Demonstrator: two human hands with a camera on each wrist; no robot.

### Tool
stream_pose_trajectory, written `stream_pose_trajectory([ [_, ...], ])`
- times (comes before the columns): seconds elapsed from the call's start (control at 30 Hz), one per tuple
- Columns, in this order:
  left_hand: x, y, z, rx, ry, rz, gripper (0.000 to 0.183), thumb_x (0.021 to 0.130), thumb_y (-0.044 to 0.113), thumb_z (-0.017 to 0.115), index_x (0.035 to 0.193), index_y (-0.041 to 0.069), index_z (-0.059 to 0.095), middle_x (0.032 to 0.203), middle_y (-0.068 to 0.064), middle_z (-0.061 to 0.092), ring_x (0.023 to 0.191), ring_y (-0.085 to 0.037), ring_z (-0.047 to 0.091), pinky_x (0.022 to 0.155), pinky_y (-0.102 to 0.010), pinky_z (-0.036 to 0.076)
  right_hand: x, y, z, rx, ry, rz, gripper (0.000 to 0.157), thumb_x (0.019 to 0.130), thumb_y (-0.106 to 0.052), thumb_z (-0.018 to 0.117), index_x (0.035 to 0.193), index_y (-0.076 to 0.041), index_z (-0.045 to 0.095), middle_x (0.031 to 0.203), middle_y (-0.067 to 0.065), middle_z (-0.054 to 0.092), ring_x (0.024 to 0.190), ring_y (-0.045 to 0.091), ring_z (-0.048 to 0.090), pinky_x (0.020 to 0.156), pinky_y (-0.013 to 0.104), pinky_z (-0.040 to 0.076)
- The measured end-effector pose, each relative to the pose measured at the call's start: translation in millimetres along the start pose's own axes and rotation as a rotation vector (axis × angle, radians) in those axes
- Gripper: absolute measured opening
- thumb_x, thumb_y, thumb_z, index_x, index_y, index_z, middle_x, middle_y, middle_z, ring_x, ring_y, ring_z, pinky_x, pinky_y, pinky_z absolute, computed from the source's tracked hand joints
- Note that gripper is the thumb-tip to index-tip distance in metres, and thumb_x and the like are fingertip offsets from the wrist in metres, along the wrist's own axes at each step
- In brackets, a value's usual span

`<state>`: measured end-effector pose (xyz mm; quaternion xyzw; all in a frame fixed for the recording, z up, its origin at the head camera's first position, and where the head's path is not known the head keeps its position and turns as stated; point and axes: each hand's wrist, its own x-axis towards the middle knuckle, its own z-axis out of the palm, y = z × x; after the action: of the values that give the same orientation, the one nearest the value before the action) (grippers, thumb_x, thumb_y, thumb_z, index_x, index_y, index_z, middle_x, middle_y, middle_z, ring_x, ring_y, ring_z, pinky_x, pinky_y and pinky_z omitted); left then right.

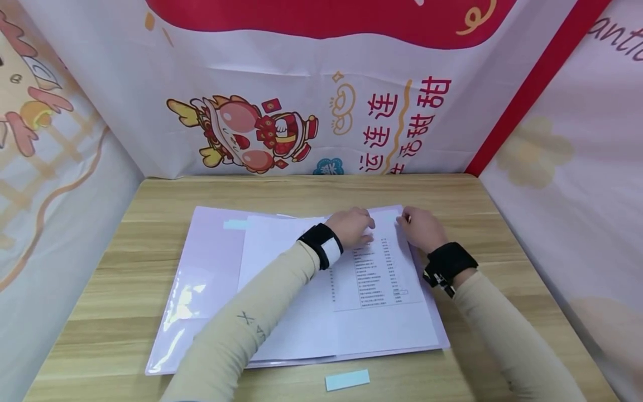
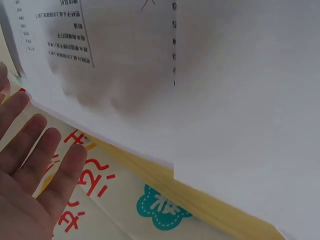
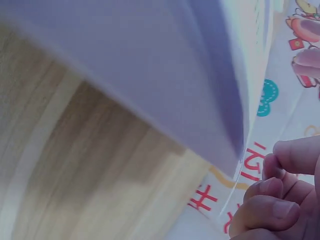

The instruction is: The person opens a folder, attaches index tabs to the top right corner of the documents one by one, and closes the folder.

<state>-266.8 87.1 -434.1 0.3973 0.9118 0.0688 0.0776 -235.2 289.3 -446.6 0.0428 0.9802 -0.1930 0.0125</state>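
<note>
A light purple folder (image 1: pixel 211 279) lies spread on the wooden table, with white sheets (image 1: pixel 296 324) inside. Its right side bears a printed list (image 1: pixel 372 279) in rows. Over the top of that list is my left hand (image 1: pixel 350 227), its fingers loosely extended; in the left wrist view they are spread beside the page edge, holding nothing. At the folder's top right corner, my right hand (image 1: pixel 423 228) has curled fingers, thumb against the index finger. The right wrist view shows no object between them, and the folder's corner (image 3: pixel 231 167) stands just apart from the fingers.
A pale blue strip (image 1: pixel 346 379) lies on the table (image 1: pixel 110 312) in front of the folder. Another pale blue strip (image 1: pixel 235 224) shows at the folder's upper left. Printed cloth (image 1: pixel 281 67) hangs behind the table and along both sides.
</note>
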Motion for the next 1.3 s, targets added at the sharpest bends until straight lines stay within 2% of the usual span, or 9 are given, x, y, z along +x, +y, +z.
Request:
stream_pose_trajectory([
  [0.13,-9.7,-9.0,-9.3,0.002,0.015,0.009,0.037,0.088,0.038,0.064,0.120,0.020,0.063,0.126,0.000,0.056,0.117,-0.017,0.051,0.097,-0.035,0.043,-6.6,-4.3,-6.5,0.005,0.014,-0.028,0.022,0.096,-0.029,0.048,0.090,-0.010,0.057,0.070,0.007,0.053,0.059,0.021,0.051,0.048,0.031,0.039],
  [0.27,-31.1,-20.5,-26.8,0.026,0.018,0.017,0.037,0.087,0.038,0.064,0.118,0.019,0.064,0.124,0.000,0.058,0.115,-0.017,0.053,0.096,-0.035,0.044,-17.1,-16.2,-15.3,-0.007,0.055,-0.117,0.023,0.095,-0.029,0.052,0.084,-0.010,0.057,0.065,0.005,0.051,0.055,0.020,0.048,0.047,0.031,0.036],
  [0.43,-73.6,-35.5,-53.4,0.083,-0.019,0.000,0.038,0.087,0.041,0.064,0.118,0.019,0.064,0.121,0.000,0.060,0.112,-0.016,0.055,0.094,-0.034,0.045,-40.0,-45.7,-26.6,-0.037,0.052,-0.205,0.023,0.094,-0.030,0.055,0.082,-0.010,0.060,0.063,0.002,0.053,0.053,0.017,0.048,0.047,0.029,0.037],
  [0.63,-132.8,-58.0,-69.5,0.065,-0.057,-0.034,0.045,0.087,0.041,0.064,0.122,0.015,0.062,0.122,-0.005,0.059,0.113,-0.021,0.055,0.095,-0.040,0.045,-75.4,-86.6,-27.7,-0.059,-0.011,-0.267,0.019,0.092,-0.030,0.058,0.084,-0.013,0.062,0.063,-0.001,0.054,0.054,0.013,0.049,0.048,0.027,0.039],
  [0.83,-190.1,-88.2,-59.0,0.053,-0.053,-0.077,0.053,0.084,0.043,0.067,0.125,0.010,0.060,0.124,-0.011,0.058,0.114,-0.028,0.055,0.094,-0.048,0.045,-114.1,-125.3,-22.0,-0.145,-0.056,-0.349,0.020,0.090,-0.032,0.061,0.077,-0.017,0.060,0.060,-0.006,0.051,0.051,0.009,0.046,0.046,0.024,0.037],
  [1.0,-231.8,-103.4,-49.9,0.056,-0.062,-0.093,0.069,0.078,0.051,0.069,0.128,0.004,0.056,0.128,-0.018,0.055,0.117,-0.036,0.052,0.094,-0.054,0.042,-143.6,-151.0,-14.5,-0.203,-0.084,-0.481,0.026,0.091,-0.036,0.060,0.072,-0.019,0.055,0.057,-0.010,0.046,0.048,0.006,0.042,0.043,0.021,0.035],
  [1.13,-262.0,-110.2,-42.1,0.075,-0.022,-0.065,0.086,0.069,0.058,0.072,0.129,-0.002,0.053,0.131,-0.023,0.050,0.119,-0.041,0.048,0.094,-0.059,0.038,-163.9,-172.2,-3.8,-0.218,-0.126,-0.591,0.028,0.092,-0.038,0.057,0.072,-0.018,0.055,0.057,-0.011,0.045,0.047,0.004,0.041,0.041,0.020,0.033],
  [1.23,-283.2,-115.0,-32.0,0.082,0.016,-0.032,0.099,0.061,0.062,0.073,0.129,-0.005,0.050,0.133,-0.027,0.047,0.120,-0.044,0.045,0.094,-0.061,0.037,-177.0,-189.1,7.9,-0.259,-0.171,-0.640,0.030,0.093,-0.042,0.053,0.073,-0.019,0.054,0.057,-0.010,0.045,0.047,0.005,0.041,0.039,0.022,0.033],
  [1.3,-294.7,-116.6,-23.3,0.071,0.018,-0.023,0.107,0.057,0.068,0.070,0.130,-0.007,0.048,0.135,-0.028,0.044,0.122,-0.045,0.043,0.095,-0.060,0.036,-183.9,-199.5,17.9,-0.275,-0.203,-0.659,0.032,0.094,-0.044,0.051,0.074,-0.018,0.056,0.057,-0.009,0.045,0.047,0.005,0.041,0.039,0.022,0.033],
])
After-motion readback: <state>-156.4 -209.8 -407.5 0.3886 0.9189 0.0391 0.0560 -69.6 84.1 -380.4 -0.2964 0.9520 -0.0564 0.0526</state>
